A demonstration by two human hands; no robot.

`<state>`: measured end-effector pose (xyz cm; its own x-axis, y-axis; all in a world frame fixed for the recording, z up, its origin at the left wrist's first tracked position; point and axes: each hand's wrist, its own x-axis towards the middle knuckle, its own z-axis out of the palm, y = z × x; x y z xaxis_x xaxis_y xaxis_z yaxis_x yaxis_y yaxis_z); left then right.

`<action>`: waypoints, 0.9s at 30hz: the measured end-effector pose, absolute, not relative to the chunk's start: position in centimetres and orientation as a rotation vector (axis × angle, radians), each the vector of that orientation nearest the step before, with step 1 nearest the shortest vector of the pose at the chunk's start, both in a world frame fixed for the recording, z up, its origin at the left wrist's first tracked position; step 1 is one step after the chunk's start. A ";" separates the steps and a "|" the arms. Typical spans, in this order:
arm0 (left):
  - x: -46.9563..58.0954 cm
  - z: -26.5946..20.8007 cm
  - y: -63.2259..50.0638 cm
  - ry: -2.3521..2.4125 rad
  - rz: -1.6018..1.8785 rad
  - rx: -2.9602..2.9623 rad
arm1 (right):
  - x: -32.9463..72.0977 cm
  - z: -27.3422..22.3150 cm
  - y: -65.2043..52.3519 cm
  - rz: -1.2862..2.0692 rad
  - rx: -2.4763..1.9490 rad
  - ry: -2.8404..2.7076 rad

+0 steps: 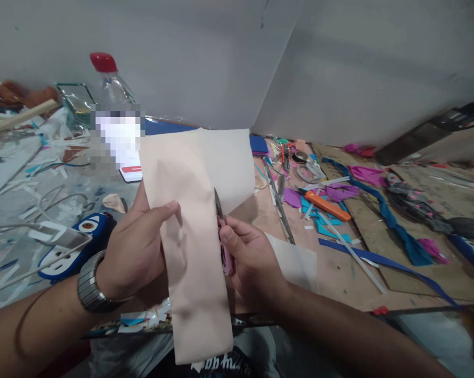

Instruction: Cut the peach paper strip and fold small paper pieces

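Note:
A pale peach sheet [193, 252], fabric or soft paper, hangs in front of me down past the table edge. My left hand [136, 244] grips its left side, thumb on top and the other fingers hidden behind. Pink-handled scissors [226, 254] are held in my right hand [250, 252], their blades pointing away from me. The blades lie at a cut edge in the sheet, where a paler flap [231, 168] spreads off to the upper right. How far apart the blades are, I cannot tell.
An orange utility knife [327, 205] lies to the right among coloured scraps and a blue strip [379, 260]. Left of my hands are a blue power strip [73, 247] with a plugged-in charger, a lit phone [130, 170] and a red-capped bottle [114, 86]. Grey walls stand behind.

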<state>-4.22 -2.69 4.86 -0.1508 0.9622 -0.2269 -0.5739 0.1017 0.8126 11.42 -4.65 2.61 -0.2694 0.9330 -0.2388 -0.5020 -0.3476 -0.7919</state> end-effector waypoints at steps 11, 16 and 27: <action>-4.2 4.9 -2.9 0.941 1.416 0.545 | 11.6 2.3 -4.6 1.800 -0.897 -0.727; -4.2 4.6 -2.9 0.938 1.416 0.527 | 11.6 2.6 -4.6 1.799 -0.850 -0.731; -4.0 4.9 -3.3 0.939 1.340 0.523 | 11.8 3.0 -4.6 1.815 -0.815 -0.695</action>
